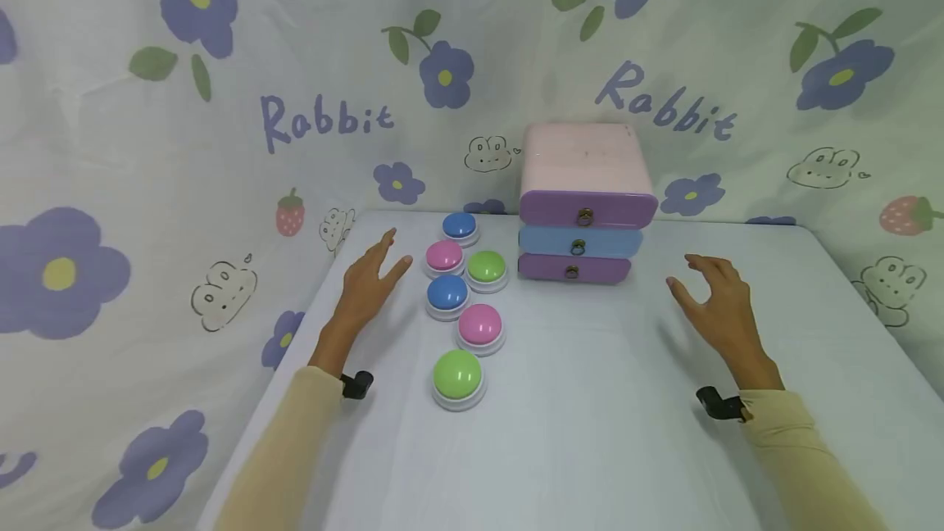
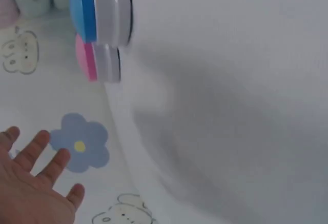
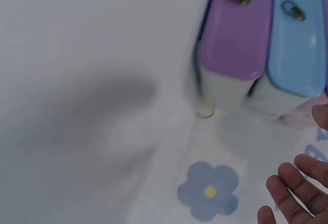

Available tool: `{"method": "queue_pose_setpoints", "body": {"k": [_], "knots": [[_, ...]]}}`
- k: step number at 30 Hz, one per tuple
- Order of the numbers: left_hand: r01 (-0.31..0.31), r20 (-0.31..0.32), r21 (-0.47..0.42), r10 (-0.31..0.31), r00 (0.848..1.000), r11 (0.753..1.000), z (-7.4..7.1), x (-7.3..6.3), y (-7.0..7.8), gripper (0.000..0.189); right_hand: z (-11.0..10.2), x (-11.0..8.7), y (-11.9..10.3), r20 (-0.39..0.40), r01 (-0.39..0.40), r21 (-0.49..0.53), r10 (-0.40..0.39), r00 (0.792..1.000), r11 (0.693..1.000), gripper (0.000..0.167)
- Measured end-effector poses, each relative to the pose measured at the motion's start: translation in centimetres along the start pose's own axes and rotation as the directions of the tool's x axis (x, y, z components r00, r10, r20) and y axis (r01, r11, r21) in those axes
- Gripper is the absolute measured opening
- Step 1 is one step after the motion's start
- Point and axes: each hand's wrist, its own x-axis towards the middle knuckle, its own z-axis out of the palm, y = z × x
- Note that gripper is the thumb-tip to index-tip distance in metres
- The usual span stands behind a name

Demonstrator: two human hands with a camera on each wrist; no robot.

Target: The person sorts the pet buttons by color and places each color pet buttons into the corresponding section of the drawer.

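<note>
My left hand (image 1: 364, 283) is held above the table's left side, fingers apart and nothing in it. Nearest to it are dome-topped push buttons on white bases: a pink one (image 1: 444, 256) and a blue one (image 1: 447, 292). Behind these sits another blue button (image 1: 459, 225); a green one (image 1: 487, 266) is beside them. Closer to me are a second pink button (image 1: 480, 324) and a second green one (image 1: 457, 374). My right hand (image 1: 720, 308) hovers over the right side, touching nothing, fingers loosely bent. To its left stands a small chest of drawers (image 1: 586, 158), all three drawers closed.
The drawer fronts are purple, blue (image 3: 297, 44) and purple, each with a ring pull. A white cloth covers the table (image 1: 590, 433). Flowered fabric (image 1: 324, 170) hangs behind and to the sides. Dark wrist cameras (image 1: 357, 384) sit at both sleeves.
</note>
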Motion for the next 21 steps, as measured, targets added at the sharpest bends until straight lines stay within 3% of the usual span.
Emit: {"method": "queue_pose_setpoints", "body": {"k": [3,8,14,19,21], "knots": [[0.012,-0.033,-0.148,-0.017,0.999,0.989,0.6,-0.4,0.6,0.071,0.5,0.3,-1.3,-0.087,0.015,0.091,-0.007,0.996,0.996,0.049],[-0.028,-0.085,-0.323,0.000,0.996,0.946,1.5,-1.4,1.8,0.063,1.5,1.4,-3.0,-0.183,0.058,0.185,-0.023,0.983,0.981,0.051],[-0.092,-0.135,-0.460,0.033,0.990,0.883,3.0,-2.5,2.7,0.053,2.1,3.4,-4.3,-0.248,0.120,0.237,-0.059,0.967,0.964,0.055],[-0.084,-0.120,-0.549,0.021,0.993,0.831,4.6,-3.3,3.3,0.049,2.3,5.3,-4.7,-0.269,0.121,0.257,-0.049,0.962,0.959,0.056],[-0.069,-0.107,-0.563,0.010,0.994,0.824,4.6,-3.9,4.1,0.049,2.5,5.9,-4.7,-0.268,0.115,0.265,-0.041,0.963,0.957,0.056]]}}
